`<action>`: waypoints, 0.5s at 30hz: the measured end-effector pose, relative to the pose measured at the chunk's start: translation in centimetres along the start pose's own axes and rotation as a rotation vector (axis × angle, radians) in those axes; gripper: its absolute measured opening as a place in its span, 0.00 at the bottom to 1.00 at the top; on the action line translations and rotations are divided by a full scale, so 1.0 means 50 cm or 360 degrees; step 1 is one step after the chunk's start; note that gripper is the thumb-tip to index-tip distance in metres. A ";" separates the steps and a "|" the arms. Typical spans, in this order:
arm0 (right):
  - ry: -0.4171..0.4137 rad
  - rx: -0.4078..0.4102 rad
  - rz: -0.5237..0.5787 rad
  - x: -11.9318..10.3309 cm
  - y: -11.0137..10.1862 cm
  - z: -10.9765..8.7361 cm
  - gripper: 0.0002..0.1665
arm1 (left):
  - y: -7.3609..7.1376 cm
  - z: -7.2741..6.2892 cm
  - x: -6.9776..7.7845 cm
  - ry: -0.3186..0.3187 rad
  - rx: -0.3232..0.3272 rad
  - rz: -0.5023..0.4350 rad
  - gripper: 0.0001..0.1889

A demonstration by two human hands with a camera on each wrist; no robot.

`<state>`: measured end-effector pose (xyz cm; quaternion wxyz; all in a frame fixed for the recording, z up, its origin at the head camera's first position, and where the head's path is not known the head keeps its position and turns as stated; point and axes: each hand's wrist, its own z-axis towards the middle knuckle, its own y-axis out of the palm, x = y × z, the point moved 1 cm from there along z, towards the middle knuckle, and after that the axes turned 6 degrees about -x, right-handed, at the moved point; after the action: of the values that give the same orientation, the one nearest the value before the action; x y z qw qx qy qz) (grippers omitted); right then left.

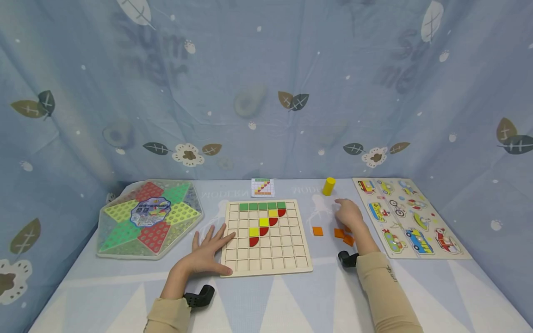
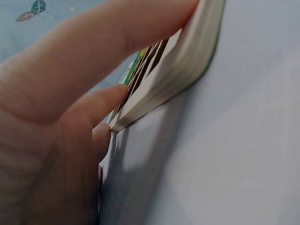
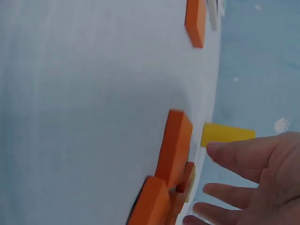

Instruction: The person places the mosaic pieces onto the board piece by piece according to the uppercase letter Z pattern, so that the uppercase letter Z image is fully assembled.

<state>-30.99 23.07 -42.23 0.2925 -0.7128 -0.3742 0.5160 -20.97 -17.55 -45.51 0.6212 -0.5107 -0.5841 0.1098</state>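
– Nearest us is the tan right sleeve (image 1: 387,293). What lies beyond it?

– The right hand (image 1: 350,215), fingers apart and holding nothing that we can see, by loose orange squares (image 1: 339,233). We find a yellow cylinder (image 1: 328,187) just past it.

– And the left hand (image 1: 207,254)?

– Fingers spread, thumb on the near left corner of the wooden board (image 1: 289,250), probably so it won't slide.

– Where do we place that board, and how does it look?

– Flat on the table (image 1: 270,305) between both hands: pale, gridded, with green squares (image 1: 262,206) along the far row, then yellow squares (image 1: 264,222) and red quarter-rounds (image 1: 254,242) stepping down diagonally. The pattern card (image 1: 263,188) sits behind (handy for comparing, we'd guess).
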 end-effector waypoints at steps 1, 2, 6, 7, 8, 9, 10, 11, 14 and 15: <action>0.0004 -0.0011 -0.0027 0.002 0.001 0.002 0.27 | 0.000 0.000 0.000 0.0000 0.0001 0.0001 0.53; 0.0012 -0.0017 -0.0048 0.004 0.002 0.004 0.26 | 0.001 0.000 -0.001 -0.0001 0.0001 0.0004 0.53; 0.0008 0.0016 -0.0126 0.007 0.006 0.009 0.23 | 0.002 0.001 -0.002 -0.0001 0.0000 0.0011 0.53; -0.0008 0.0033 -0.0144 0.007 0.007 0.010 0.22 | 0.002 0.001 -0.003 0.0001 0.0000 0.0010 0.53; -0.0024 0.0053 -0.0157 0.007 0.006 0.012 0.21 | 0.002 0.001 -0.003 0.0003 0.0000 0.0009 0.53; -0.0043 0.0072 -0.0171 0.006 0.005 0.013 0.20 | 0.002 0.001 -0.004 0.0005 0.0000 0.0006 0.53; -0.0059 0.0090 -0.0172 0.004 0.004 0.013 0.20 | 0.002 0.001 -0.004 0.0007 0.0001 0.0003 0.53; -0.0073 0.0109 -0.0167 0.002 0.003 0.014 0.20 | 0.001 0.001 -0.004 0.0008 0.0001 0.0001 0.53; -0.0138 0.0107 -0.0010 -0.013 0.001 0.014 0.20 | 0.001 0.001 -0.006 0.0001 -0.0002 0.0006 0.53; -0.0162 0.0066 0.0097 -0.021 0.002 0.012 0.20 | 0.001 0.001 -0.006 -0.0001 -0.0004 0.0007 0.53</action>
<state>-31.74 22.16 -41.94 0.2718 -0.6906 -0.3560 0.5678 -21.09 -17.71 -45.75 0.6201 -0.5128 -0.5833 0.1107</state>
